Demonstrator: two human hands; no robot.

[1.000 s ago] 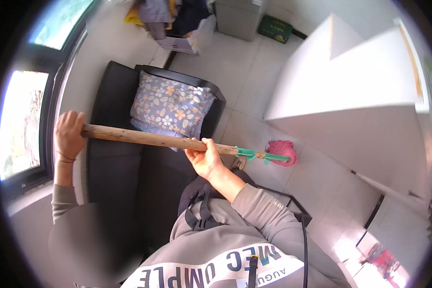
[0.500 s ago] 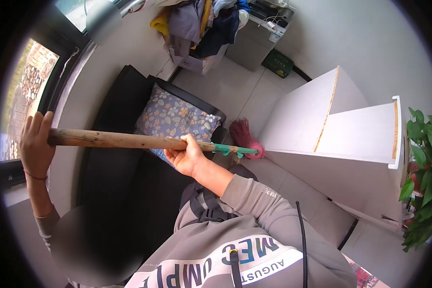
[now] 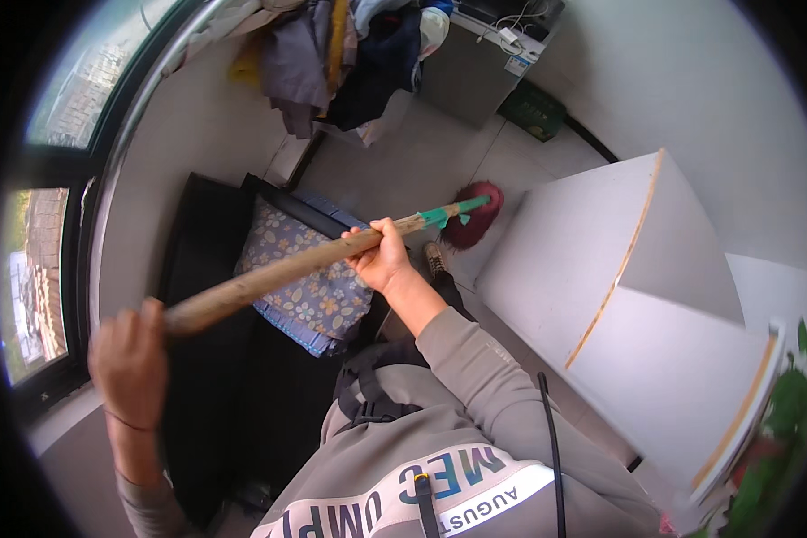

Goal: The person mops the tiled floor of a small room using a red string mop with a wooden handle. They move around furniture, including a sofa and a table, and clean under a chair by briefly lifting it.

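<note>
A mop (image 3: pixel 282 269) with a long wooden handle slants across the view from lower left to upper right. My left hand (image 3: pixel 130 359), a little blurred, is wrapped round the top end of the handle. Farther down, my right hand (image 3: pixel 384 258) grips the handle with its fingers curled round it. Green wrapping (image 3: pixel 435 217) binds the lower handle just above the dark red mop head (image 3: pixel 472 224), which rests on the tiled floor beside the white cabinet. Below the handle lies a flowered cushion (image 3: pixel 305 260) on a black sofa (image 3: pixel 188 260).
The white cabinet (image 3: pixel 592 233) stands to the right, with a green plant (image 3: pixel 785 412) at its near end. Piled clothes (image 3: pixel 332 63), a grey cabinet (image 3: pixel 466 81) and a dark green box (image 3: pixel 533 112) are at the back. A window (image 3: pixel 45 269) lines the left wall. My shoe (image 3: pixel 436 258) is near the mop head.
The mop head has moved away from me across the floor. My left hand has come down and right with the handle's top end, so the handle now slants upward to the right.
</note>
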